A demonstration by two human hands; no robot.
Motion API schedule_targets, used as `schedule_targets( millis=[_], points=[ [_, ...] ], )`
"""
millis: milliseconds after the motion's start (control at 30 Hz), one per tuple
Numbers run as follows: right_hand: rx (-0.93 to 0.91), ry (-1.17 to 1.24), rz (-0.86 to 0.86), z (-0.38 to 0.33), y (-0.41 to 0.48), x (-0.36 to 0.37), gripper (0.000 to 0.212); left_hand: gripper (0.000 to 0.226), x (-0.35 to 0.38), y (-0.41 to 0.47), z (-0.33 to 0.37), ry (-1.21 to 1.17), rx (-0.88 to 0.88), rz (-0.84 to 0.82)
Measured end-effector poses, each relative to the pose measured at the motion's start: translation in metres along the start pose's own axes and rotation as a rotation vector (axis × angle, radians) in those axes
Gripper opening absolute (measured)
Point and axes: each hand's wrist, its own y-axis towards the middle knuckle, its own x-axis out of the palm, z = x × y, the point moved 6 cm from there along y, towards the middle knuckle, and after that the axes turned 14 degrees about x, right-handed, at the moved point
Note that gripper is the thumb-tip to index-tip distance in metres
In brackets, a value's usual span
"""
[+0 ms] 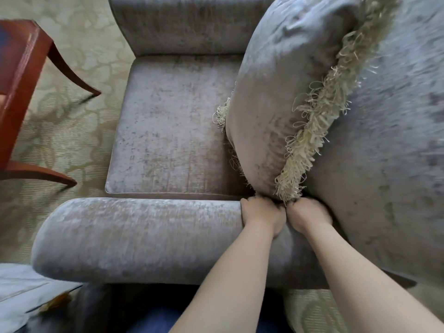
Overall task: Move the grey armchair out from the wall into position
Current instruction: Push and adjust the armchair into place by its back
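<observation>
Armchair (168,128) on carpet, side-on to the person. Left hand (262,215) and right hand (307,213) touch each other on the near armrest (144,236) by the backrest. Fingers are curled over its inner edge with tips hidden, probably gripping. Step: hauling. Next: a steady pull, clear of the table (21,68).

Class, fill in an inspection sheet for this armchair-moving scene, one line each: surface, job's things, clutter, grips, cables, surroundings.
Surface: pale patterned carpet under the furniture.
Job's things: grey armchair, seen from above across its near armrest; a fringed cushion leans against the backrest.
Clutter: pale fabric at the lower left corner, kind unclear.
Grips: left hand and right hand side by side, fingers curled into the crease where armrest meets backrest.
Cables: nothing seen.
Surroundings: red-brown wooden furniture with curved legs stands on the carpet left of the armchair.
</observation>
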Motion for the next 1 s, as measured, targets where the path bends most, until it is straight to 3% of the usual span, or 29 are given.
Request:
schedule_targets(
  millis=[300, 533, 700, 833, 900, 1000],
  points=[
    [-0.023, 0.002, 0.046, 0.004, -0.013, 0.002, 0.043, 0.047, 0.006, -0.008, -0.003, 0.032, 0.091, -0.010],
    [-0.042, -0.045, -0.056, 0.004, -0.028, 0.000, 0.042, 0.045, 0.007, -0.022, -0.007, 0.054, 0.100, -0.045],
    [-0.027, -0.181, -0.022, -0.001, -0.058, -0.007, 0.050, 0.070, -0.010, -0.061, -0.044, 0.135, 0.002, -0.003],
    [-0.005, -0.337, -0.066, -0.021, -0.091, -0.030, 0.043, 0.074, -0.060, -0.085, -0.067, 0.181, -0.088, 0.097],
    [-0.031, -0.282, -0.082, -0.039, -0.102, -0.057, 0.040, 0.076, -0.104, -0.090, -0.071, 0.215, -0.097, 0.198],
    [-0.078, -0.195, 0.026, -0.063, -0.118, -0.113, 0.037, 0.078, -0.177, -0.098, -0.076, 0.305, -0.102, 0.347]
  ],
)
